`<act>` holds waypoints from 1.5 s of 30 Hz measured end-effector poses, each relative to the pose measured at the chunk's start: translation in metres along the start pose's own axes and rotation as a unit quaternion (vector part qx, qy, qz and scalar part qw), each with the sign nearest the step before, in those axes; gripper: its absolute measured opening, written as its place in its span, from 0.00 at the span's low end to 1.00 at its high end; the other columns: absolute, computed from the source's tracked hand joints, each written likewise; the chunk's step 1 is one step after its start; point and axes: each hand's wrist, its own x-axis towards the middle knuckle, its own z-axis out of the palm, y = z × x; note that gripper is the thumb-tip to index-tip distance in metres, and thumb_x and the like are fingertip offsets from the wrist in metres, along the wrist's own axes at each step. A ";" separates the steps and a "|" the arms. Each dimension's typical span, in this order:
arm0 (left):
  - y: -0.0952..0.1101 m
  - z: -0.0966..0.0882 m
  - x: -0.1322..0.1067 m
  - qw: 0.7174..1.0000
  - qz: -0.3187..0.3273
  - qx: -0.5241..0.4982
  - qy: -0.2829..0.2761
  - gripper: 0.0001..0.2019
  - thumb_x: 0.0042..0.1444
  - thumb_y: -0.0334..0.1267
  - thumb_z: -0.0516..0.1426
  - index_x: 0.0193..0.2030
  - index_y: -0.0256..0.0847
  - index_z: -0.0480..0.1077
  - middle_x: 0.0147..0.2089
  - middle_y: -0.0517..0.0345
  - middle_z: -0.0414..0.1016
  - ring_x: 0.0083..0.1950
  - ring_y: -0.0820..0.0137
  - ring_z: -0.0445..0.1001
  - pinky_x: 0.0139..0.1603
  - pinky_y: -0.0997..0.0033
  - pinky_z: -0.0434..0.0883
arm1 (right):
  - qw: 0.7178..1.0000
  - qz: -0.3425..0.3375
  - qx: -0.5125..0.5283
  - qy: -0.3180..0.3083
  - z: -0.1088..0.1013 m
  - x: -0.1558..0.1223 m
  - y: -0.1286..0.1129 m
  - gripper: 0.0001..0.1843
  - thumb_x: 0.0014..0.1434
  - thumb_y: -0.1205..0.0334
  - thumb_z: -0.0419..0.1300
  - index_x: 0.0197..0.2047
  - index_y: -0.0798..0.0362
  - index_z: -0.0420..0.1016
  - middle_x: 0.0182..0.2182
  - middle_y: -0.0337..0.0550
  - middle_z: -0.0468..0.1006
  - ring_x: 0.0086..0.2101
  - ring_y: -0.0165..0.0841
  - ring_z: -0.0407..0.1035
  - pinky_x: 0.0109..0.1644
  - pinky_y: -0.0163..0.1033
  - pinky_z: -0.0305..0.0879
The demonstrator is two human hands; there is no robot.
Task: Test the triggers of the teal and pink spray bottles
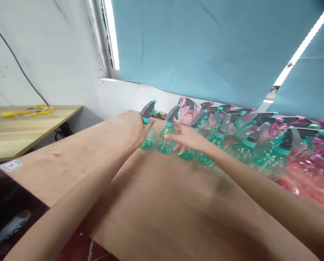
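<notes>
Several clear green and pink spray bottles with grey triggers stand in rows along the far side of a brown wooden table [156, 203]. My left hand [140, 131] is wrapped round the leftmost green spray bottle [148, 125], fingers curled against its body. My right hand [186, 138] reaches out with fingers spread, touching the side of the second green bottle [165, 137] and lying over a third green bottle [187, 152]. Both arms stretch forward across the table.
A lighter wooden desk [20, 130] with small yellow pieces [39, 108] stands at the left. A white wall and a blue window blind [205, 47] rise behind the bottles. Pink bottles [308, 181] crowd the right end. A small white object [13, 224] lies on the dark floor.
</notes>
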 end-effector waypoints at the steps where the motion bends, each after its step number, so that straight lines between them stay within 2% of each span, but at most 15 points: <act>1: 0.002 0.001 -0.001 1.000 -0.001 -0.001 -0.002 0.18 0.62 0.49 0.55 0.54 0.42 0.63 0.49 0.46 0.75 0.52 0.52 0.75 0.55 0.50 0.69 | 1.000 -0.002 0.008 0.000 0.002 0.005 0.000 0.50 0.55 0.51 0.65 0.72 0.50 0.41 0.63 0.62 0.61 0.25 0.38 0.77 0.21 0.41 0.73; 7: 0.009 0.003 -0.003 1.000 -0.021 0.004 -0.014 0.20 0.63 0.50 0.51 0.56 0.40 0.61 0.54 0.44 0.73 0.56 0.51 0.72 0.57 0.50 0.67 | 1.000 0.010 0.004 0.023 0.013 0.024 0.004 0.43 0.55 0.54 0.65 0.67 0.57 0.50 0.48 0.59 0.76 0.23 0.37 0.76 0.18 0.37 0.71; 10: 0.008 0.002 -0.004 0.999 -0.027 0.004 -0.015 0.23 0.62 0.52 0.52 0.57 0.39 0.61 0.55 0.43 0.73 0.56 0.51 0.71 0.57 0.51 0.67 | 0.999 0.021 -0.006 0.034 0.015 0.027 0.006 0.42 0.55 0.54 0.66 0.65 0.59 0.51 0.39 0.58 0.79 0.20 0.37 0.74 0.15 0.37 0.68; 13: 0.008 -0.001 -0.006 0.999 -0.032 0.001 -0.019 0.25 0.60 0.53 0.53 0.57 0.39 0.61 0.56 0.43 0.72 0.57 0.52 0.71 0.57 0.52 0.67 | 0.999 0.027 -0.008 0.041 0.015 0.027 0.007 0.41 0.54 0.53 0.67 0.64 0.58 0.53 0.36 0.56 0.79 0.19 0.37 0.73 0.15 0.37 0.68; 18: 0.010 -0.017 -0.016 0.999 -0.050 0.011 -0.010 0.30 0.58 0.55 0.54 0.60 0.34 0.59 0.59 0.37 0.67 0.60 0.52 0.68 0.58 0.49 0.66 | 0.999 0.014 -0.004 0.032 0.012 0.028 0.007 0.42 0.53 0.55 0.67 0.64 0.55 0.51 0.41 0.55 0.78 0.21 0.37 0.75 0.19 0.39 0.71; 23: 0.020 -0.050 -0.047 0.998 -0.040 0.037 0.012 0.29 0.59 0.53 0.54 0.59 0.33 0.59 0.60 0.37 0.64 0.63 0.53 0.64 0.62 0.48 0.62 | 1.000 0.002 -0.018 0.010 0.011 0.017 0.004 0.47 0.53 0.54 0.65 0.67 0.55 0.46 0.49 0.60 0.74 0.23 0.37 0.76 0.20 0.40 0.71; 28: 0.035 -0.081 -0.091 0.999 -0.008 0.052 0.010 0.26 0.60 0.52 0.54 0.59 0.37 0.58 0.60 0.41 0.64 0.62 0.56 0.65 0.60 0.49 0.65 | 0.998 -0.008 -0.055 0.002 0.012 -0.018 0.001 0.47 0.52 0.49 0.65 0.67 0.55 0.48 0.55 0.64 0.69 0.22 0.36 0.74 0.20 0.41 0.70; 31: 0.048 -0.086 -0.115 0.998 0.019 0.058 -0.015 0.23 0.60 0.50 0.54 0.56 0.39 0.60 0.56 0.44 0.67 0.59 0.56 0.68 0.59 0.50 0.67 | 0.996 -0.017 -0.085 -0.015 0.008 -0.053 0.005 0.45 0.53 0.45 0.63 0.66 0.55 0.50 0.55 0.63 0.70 0.26 0.38 0.75 0.23 0.41 0.70; 32: 0.053 -0.085 -0.122 0.998 0.029 0.058 -0.027 0.22 0.59 0.50 0.54 0.55 0.40 0.60 0.55 0.46 0.68 0.58 0.57 0.69 0.58 0.51 0.68 | 0.994 -0.026 -0.101 -0.013 0.005 -0.066 0.008 0.42 0.54 0.43 0.61 0.65 0.53 0.52 0.55 0.61 0.70 0.28 0.39 0.76 0.26 0.42 0.71; 34: 0.066 -0.077 -0.134 0.995 0.052 0.061 -0.054 0.21 0.59 0.49 0.56 0.54 0.41 0.61 0.54 0.48 0.69 0.57 0.56 0.70 0.57 0.51 0.68 | 0.988 -0.052 -0.147 0.025 -0.003 -0.093 0.017 0.38 0.54 0.42 0.61 0.62 0.52 0.57 0.55 0.58 0.70 0.39 0.46 0.75 0.37 0.47 0.72; 36: 0.081 -0.063 -0.144 0.988 0.097 0.076 -0.090 0.21 0.59 0.46 0.56 0.56 0.43 0.60 0.53 0.48 0.69 0.55 0.56 0.71 0.55 0.51 0.70 | 0.982 -0.060 -0.170 0.046 -0.016 -0.119 0.030 0.38 0.55 0.41 0.61 0.61 0.53 0.59 0.53 0.57 0.72 0.47 0.52 0.71 0.46 0.52 0.68; 41: 0.136 -0.014 -0.160 0.955 0.237 0.041 -0.171 0.15 0.61 0.40 0.54 0.54 0.43 0.61 0.49 0.50 0.70 0.51 0.59 0.73 0.52 0.54 0.72 | 0.982 -0.028 -0.164 0.094 -0.061 -0.167 0.071 0.34 0.52 0.41 0.64 0.56 0.52 0.65 0.47 0.55 0.76 0.44 0.53 0.71 0.46 0.54 0.66; 45: 0.187 0.027 -0.172 0.918 0.344 -0.020 -0.198 0.10 0.60 0.33 0.53 0.49 0.40 0.63 0.43 0.51 0.71 0.45 0.63 0.74 0.44 0.61 0.75 | 0.981 -0.003 -0.142 0.136 -0.094 -0.191 0.094 0.31 0.52 0.45 0.66 0.55 0.50 0.67 0.47 0.53 0.76 0.45 0.52 0.71 0.46 0.54 0.66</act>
